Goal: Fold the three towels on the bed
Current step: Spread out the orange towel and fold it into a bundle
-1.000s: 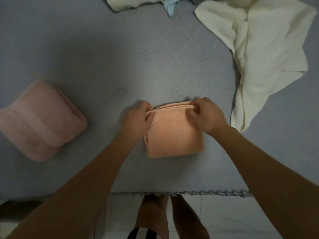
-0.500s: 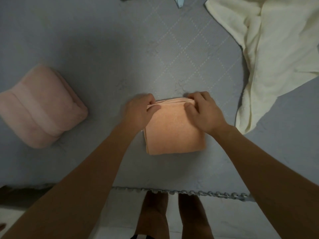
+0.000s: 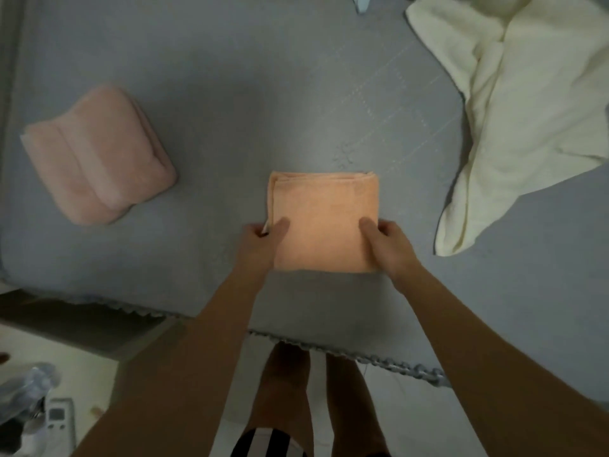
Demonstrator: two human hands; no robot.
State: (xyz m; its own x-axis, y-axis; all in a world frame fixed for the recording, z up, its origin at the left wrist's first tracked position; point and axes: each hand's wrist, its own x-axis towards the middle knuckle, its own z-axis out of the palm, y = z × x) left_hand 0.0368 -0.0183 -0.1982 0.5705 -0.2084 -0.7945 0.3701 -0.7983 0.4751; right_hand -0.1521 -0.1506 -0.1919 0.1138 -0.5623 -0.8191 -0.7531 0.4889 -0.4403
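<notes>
On the grey quilted bed [image 3: 230, 94], head view: left hand [image 3: 260, 245] and right hand [image 3: 389, 249] pinch the folded square orange terry towel [image 3: 324, 222] by its near side edges, thumbs on top, probably to lift or move it whole.

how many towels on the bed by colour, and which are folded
pink towel: 1, folded, lying at the left
orange towel: 1, folded into a square, held at its near corners by the left hand and right hand
cream towel: 1, unfolded and crumpled at the right
total: 3 towels, 2 folded
</notes>
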